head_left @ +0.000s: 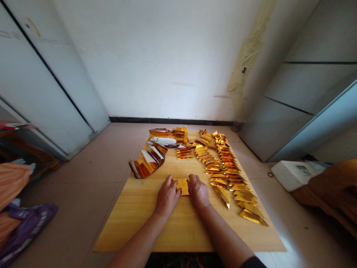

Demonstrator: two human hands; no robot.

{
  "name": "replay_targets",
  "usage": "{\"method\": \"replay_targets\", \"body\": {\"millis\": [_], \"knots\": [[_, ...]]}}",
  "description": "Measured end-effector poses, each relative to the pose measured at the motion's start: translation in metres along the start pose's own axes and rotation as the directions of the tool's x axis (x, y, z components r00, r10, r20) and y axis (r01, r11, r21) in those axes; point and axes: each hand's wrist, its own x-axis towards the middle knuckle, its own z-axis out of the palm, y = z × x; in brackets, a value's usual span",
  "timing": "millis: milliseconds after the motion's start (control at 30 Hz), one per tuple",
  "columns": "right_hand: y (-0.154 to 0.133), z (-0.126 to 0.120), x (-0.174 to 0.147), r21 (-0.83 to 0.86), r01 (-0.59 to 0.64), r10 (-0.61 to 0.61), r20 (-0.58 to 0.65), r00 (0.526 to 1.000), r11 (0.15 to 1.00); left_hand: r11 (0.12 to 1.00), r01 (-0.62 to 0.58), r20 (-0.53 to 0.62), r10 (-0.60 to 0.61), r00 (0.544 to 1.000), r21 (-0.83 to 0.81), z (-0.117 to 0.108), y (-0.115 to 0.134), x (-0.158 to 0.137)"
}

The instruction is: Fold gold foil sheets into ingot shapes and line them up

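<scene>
A small piece of gold foil paper lies on the wooden board between my two hands. My left hand is closed on its left end, thumb and fingers at the edge. At the right end, my right hand grips the same paper with curled fingers. To the right stretch overlapping rows of folded gold paper pieces, pointed at their ends. One folded gold piece lies nearest my right hand. Beyond my left hand sit loose stacks of gold sheets, some showing white sides.
The wooden board rests low over a tiled floor. A white wall stands behind it. Grey cabinets flank the right side, with a white box below. A purple bag lies at the left.
</scene>
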Motion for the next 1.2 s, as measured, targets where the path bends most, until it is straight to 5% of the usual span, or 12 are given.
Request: {"method": "replay_targets", "body": {"millis": [467,833,1067,1200], "knots": [[-0.001,-0.002,-0.004,-0.11,0.115,-0.113,0.024,0.993,0.987,0.988,-0.052,0.048,0.045,0.998,0.148,-0.019,0.012,0.001],[0.004,-0.013,-0.011,-0.118,0.131,-0.133,-0.007,0.991,0.984,0.99,-0.09,0.09,0.08,0.993,0.112,-0.023,0.008,-0.003],[0.008,-0.025,-0.009,0.022,0.191,-0.189,-0.079,0.979,0.981,0.99,-0.122,0.134,0.112,0.985,0.068,-0.027,-0.005,-0.009],[-0.01,-0.027,-0.015,0.244,0.259,-0.261,-0.022,0.965,0.935,0.99,-0.123,0.13,0.113,0.985,0.072,-0.027,-0.004,-0.009]]}}
